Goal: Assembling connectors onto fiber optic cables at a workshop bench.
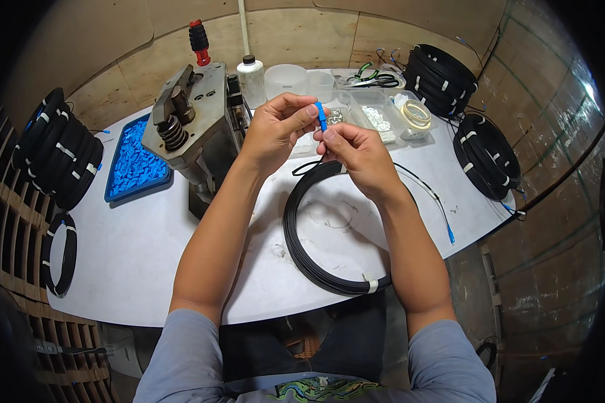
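Between my two hands, above the middle of the table, is a small blue cable connector (322, 118), held nearly upright. My left hand (281, 127) pinches its upper part between thumb and fingers. At its lower end, the thumb and fingers of my right hand (359, 153) close on it; the cable there is hidden by the fingers. Below the hands a coil of thin black cable (300, 252) lies on the table, bound with white tape. One loose cable end with a blue connector (452, 237) reaches out to the right of my right forearm.
A metal hand press (198, 101) stands left of my left forearm, beside a blue tray (114, 197) of small blue parts. Clear bins (376, 121), a tape roll (417, 114), scissors (382, 81) and a white bottle (251, 80) sit behind. Black cable coils (487, 158) flank both sides.
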`<state>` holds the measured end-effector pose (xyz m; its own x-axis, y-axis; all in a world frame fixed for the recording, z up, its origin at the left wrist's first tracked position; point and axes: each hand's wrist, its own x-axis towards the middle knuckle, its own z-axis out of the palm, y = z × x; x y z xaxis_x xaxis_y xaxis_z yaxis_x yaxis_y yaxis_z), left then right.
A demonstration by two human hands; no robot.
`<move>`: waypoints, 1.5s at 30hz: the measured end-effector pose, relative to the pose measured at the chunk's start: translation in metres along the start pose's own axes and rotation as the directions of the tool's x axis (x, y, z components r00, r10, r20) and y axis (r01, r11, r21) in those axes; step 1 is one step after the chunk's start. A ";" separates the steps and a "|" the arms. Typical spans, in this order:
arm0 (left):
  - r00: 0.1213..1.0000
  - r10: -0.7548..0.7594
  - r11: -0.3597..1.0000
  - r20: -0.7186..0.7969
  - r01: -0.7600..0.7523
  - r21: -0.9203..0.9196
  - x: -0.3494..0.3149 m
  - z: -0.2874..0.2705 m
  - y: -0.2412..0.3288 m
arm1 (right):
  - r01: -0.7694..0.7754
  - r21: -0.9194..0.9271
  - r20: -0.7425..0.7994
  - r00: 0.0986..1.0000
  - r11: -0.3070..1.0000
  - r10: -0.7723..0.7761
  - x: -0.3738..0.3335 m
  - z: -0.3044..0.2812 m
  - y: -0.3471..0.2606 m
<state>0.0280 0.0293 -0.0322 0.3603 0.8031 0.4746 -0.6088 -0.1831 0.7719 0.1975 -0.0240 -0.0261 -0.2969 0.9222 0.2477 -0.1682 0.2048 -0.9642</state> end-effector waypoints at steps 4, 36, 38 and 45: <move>0.996 -0.083 0.989 -0.021 0.079 -0.127 -0.001 0.002 -0.002 | 0.056 -0.131 -0.030 0.998 0.990 -0.060 0.000 0.002 0.000; 0.966 -0.252 0.935 0.051 0.257 -0.243 -0.005 0.010 -0.005 | 0.080 -0.142 0.039 0.996 0.987 -0.075 0.001 0.002 0.007; 0.970 -0.231 0.938 0.076 0.242 -0.248 -0.004 0.007 -0.008 | 0.083 -0.120 0.003 0.996 0.989 -0.084 -0.001 0.006 0.004; 0.963 -0.258 0.924 0.081 0.270 -0.270 -0.005 0.009 -0.009 | 0.160 -0.149 -0.035 0.985 0.976 -0.167 0.001 0.011 0.009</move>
<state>0.0383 0.0222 -0.0380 0.5612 0.7745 0.2920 -0.6559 0.2010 0.7276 0.1857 -0.0250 -0.0336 -0.2317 0.8859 0.4019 -0.0713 0.3966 -0.9152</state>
